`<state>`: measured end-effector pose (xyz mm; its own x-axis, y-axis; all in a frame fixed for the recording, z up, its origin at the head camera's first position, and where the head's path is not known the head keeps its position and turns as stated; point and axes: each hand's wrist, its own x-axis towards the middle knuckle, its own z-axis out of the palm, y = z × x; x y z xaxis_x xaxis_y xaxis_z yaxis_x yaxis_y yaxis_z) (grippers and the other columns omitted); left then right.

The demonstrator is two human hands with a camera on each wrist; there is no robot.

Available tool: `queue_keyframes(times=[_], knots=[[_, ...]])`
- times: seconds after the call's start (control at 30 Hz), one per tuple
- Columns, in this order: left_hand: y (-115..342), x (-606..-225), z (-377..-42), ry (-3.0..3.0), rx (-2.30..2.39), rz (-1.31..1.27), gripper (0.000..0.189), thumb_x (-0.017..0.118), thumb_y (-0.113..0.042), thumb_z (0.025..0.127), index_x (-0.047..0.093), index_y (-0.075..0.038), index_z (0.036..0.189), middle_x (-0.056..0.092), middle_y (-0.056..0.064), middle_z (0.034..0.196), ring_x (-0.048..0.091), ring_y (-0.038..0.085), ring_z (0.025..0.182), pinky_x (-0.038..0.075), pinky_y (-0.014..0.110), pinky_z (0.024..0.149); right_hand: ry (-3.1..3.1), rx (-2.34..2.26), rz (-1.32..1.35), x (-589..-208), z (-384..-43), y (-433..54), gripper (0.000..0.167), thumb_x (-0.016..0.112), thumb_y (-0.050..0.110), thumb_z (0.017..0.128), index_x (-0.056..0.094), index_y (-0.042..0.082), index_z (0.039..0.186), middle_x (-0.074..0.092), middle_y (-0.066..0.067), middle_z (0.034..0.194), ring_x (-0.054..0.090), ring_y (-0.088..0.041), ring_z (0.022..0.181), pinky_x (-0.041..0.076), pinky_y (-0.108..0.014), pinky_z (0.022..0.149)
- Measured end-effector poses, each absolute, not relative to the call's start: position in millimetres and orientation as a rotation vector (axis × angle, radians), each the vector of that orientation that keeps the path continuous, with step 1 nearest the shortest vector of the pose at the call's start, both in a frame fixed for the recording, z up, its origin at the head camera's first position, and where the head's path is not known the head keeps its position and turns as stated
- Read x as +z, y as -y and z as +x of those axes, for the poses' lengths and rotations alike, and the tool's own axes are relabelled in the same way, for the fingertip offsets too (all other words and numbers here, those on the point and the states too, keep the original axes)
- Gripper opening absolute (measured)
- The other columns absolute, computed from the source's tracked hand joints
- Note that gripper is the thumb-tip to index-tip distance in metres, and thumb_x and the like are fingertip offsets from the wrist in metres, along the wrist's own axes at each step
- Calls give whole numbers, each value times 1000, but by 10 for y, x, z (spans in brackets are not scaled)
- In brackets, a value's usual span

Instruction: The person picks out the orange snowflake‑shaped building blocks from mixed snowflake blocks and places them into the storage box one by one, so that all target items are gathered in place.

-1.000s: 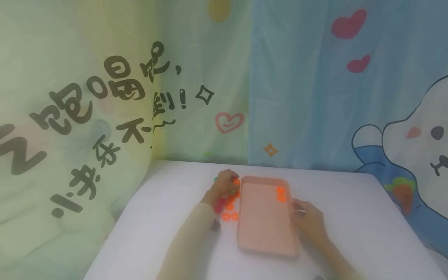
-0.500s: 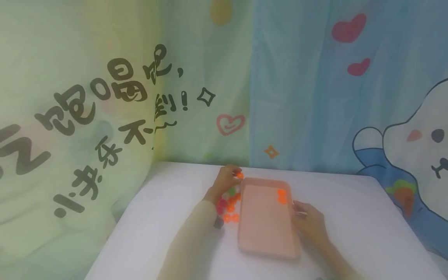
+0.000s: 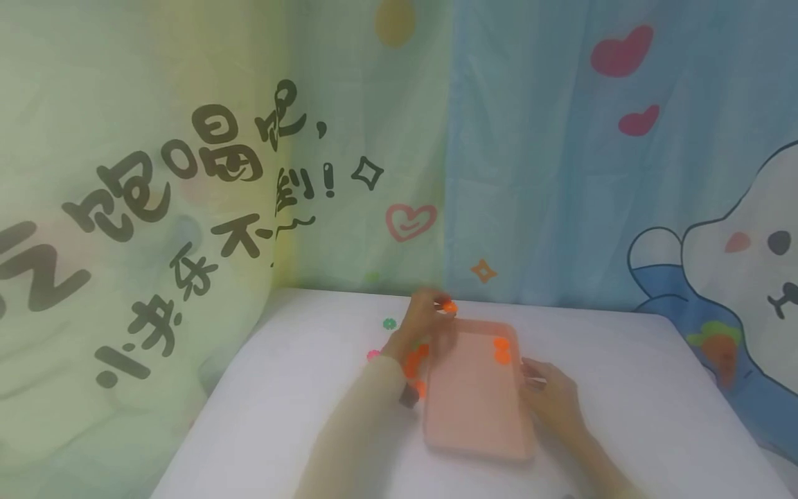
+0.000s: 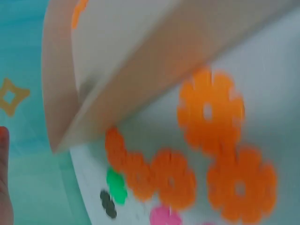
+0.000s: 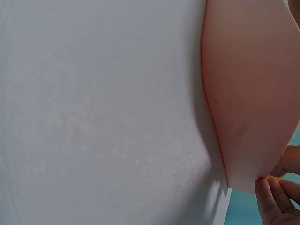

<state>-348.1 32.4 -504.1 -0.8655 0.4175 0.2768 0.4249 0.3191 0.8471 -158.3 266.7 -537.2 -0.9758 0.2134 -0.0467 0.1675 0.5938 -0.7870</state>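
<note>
My left hand point(image 3: 426, 317) is over the far left corner of the pink tray point(image 3: 474, 402), pinching an orange flower-shaped plastic disc point(image 3: 450, 306) at its fingertips. In the left wrist view only a fingertip point(image 4: 3, 164) shows at the left edge. My right hand point(image 3: 555, 398) holds the tray's right rim; its thumb and fingers point(image 5: 267, 201) meet at that rim in the right wrist view. Two orange discs point(image 3: 501, 350) lie inside the tray near the far right. More orange discs point(image 4: 211, 112) lie outside, along its left wall, partly hidden by my left arm in the head view.
A green disc point(image 3: 389, 324) and a pink disc point(image 3: 373, 355) lie left of my left arm. A dark disc point(image 4: 108, 204) shows beside a green one in the left wrist view. Printed curtains point(image 3: 517, 173) stand behind the white table point(image 3: 623, 360).
My left hand lifted an orange disc from the group left of the tray, then moved right with it over the tray's far left corner. My right hand stays at the rim.
</note>
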Motion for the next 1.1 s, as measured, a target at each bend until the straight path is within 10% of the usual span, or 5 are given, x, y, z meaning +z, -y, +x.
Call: queue_keyframes(times=[0.37,0.73,1.1], knots=[[-655,-5146,-3323,2475,-1772,-779,29,77,-4,80,71,-7,109,67,0,105,65,12,96,52,22,84,2756,1364,-310,-5347,-1574,-2648,59,62,28,95,40,10,146,50,-15,138,53,-34,122,51,-46,92],[-751,-4849,-2685,2814,-1929,-289,34,71,-46,83,58,-52,113,51,-24,117,46,10,110,47,43,74,2754,1333,-289,-5371,-1597,-2670,56,61,30,96,41,12,146,51,-12,137,54,-31,121,51,-47,92],[-875,-5094,-2696,2737,-2049,-572,29,67,-37,88,61,-38,117,59,-16,114,54,8,103,45,40,90,2692,1335,-200,-5365,-1588,-2693,55,65,25,94,47,8,142,55,-14,133,60,-31,115,54,-42,88]])
